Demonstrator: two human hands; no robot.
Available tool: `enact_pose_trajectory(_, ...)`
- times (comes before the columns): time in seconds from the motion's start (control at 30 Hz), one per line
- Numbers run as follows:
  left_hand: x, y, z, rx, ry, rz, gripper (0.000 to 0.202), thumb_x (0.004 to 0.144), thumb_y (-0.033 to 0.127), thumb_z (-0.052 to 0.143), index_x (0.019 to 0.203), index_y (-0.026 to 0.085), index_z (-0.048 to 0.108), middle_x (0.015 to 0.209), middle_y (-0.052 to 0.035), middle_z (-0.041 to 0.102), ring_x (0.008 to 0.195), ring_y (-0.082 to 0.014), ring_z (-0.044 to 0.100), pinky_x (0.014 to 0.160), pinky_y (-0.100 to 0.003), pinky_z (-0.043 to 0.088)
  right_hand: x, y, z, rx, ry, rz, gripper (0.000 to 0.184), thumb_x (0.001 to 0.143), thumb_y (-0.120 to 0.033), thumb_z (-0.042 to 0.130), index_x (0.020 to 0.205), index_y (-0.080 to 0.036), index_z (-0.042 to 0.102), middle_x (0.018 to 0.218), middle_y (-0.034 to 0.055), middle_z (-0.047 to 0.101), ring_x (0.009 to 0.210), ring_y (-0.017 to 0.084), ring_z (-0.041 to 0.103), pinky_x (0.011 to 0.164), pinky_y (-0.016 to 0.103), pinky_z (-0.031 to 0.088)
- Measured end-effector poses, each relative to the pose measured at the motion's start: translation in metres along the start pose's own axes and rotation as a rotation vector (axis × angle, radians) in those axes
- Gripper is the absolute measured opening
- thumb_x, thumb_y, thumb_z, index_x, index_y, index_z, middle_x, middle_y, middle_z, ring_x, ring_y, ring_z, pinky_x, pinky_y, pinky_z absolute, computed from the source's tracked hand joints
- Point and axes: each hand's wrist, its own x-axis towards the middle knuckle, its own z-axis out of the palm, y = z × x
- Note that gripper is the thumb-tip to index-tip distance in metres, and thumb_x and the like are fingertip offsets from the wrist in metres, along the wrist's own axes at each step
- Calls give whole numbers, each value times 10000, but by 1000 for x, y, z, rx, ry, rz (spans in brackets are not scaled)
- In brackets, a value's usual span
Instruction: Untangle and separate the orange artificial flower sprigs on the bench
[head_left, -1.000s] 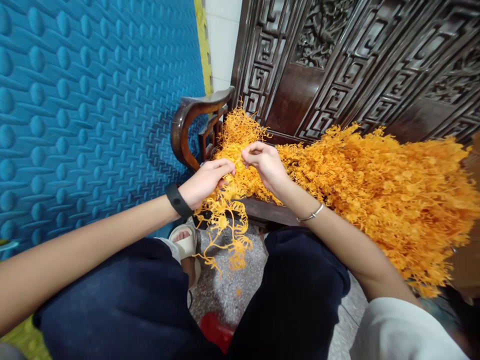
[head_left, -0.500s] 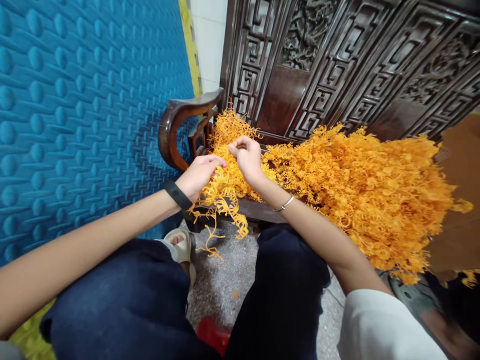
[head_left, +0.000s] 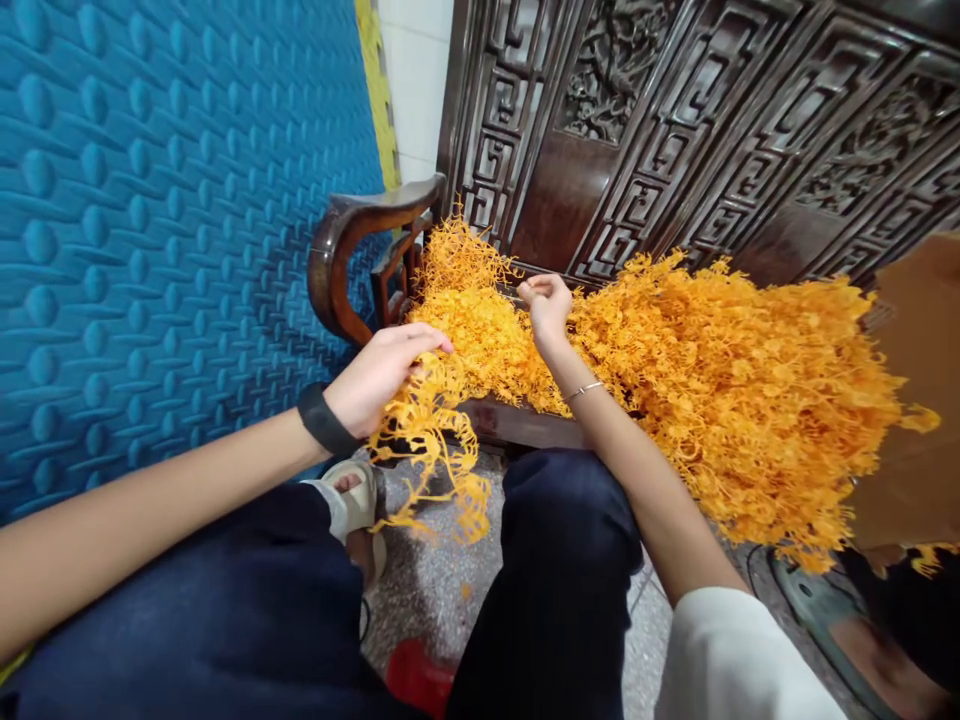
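Note:
My left hand (head_left: 384, 372) is closed round a bunch of orange-yellow, stringy plastic pieces (head_left: 439, 425), which dangle below the fingers over the floor. Beyond the bunch, a smaller heap of the same curly orange pieces (head_left: 476, 325) lies at the left end of a dark wooden bench (head_left: 517, 422). My right hand (head_left: 550, 308) hovers over the bench between this heap and a much larger orange pile (head_left: 765, 400). Its thumb and fingertips are pinched together; whatever they hold is too small to make out.
A curved wooden armrest (head_left: 330, 260) rises at the bench's left end, and a carved backrest (head_left: 562, 190) stands behind. Cardboard (head_left: 911, 400) is at the right. Blue textured matting (head_left: 150, 250) fills the left. A red object (head_left: 420, 675) lies on the speckled floor between my legs.
My right hand has moved right, away from my left hand. My left hand has shifted slightly left and down with the bunch, which hangs more clearly apart from the heap.

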Motion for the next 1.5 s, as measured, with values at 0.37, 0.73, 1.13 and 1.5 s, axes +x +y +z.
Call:
enact_pose_trajectory(0.37, -6, -11, -32, 171, -71, 1, 191, 843, 283, 476, 788, 142, 592, 478, 64, 349, 419, -52, 285, 434, -195, 194, -8, 33, 13, -101, 204, 82, 179, 706, -159, 671, 673, -199, 500, 733, -14, 531, 703, 106, 403, 780, 304, 327)
enact_pose_trajectory(0.73, -2, -4, -31, 63, -43, 6, 191, 773, 305, 585, 715, 128, 544, 613, 54, 418, 408, -7, 264, 381, -197, 136, -73, -83, 37, 137, -518, -92, 265, 751, -431, 659, 820, -179, 623, 865, 26, 647, 818, 140, 597, 756, 306, 458)
enact_pose_trajectory(1.13, 3, -6, -32, -55, -85, 48, 174, 814, 294, 536, 720, 153, 498, 450, 88, 345, 367, -19, 234, 393, -183, 133, -107, -102, 53, -374, -359, -641, 262, 782, -415, 658, 960, -233, 598, 1277, 70, 513, 1222, 246, 428, 1021, 447, 301)
enact_pose_trajectory(1.5, 6, -13, -33, 198, -152, 7, 258, 758, 338, 650, 965, 188, 620, 501, 94, 282, 411, -39, 200, 402, -186, 145, -100, -102, 54, 123, -244, -266, 143, 828, -320, 576, 761, -197, 601, 814, 3, 619, 824, 139, 556, 801, 311, 409)
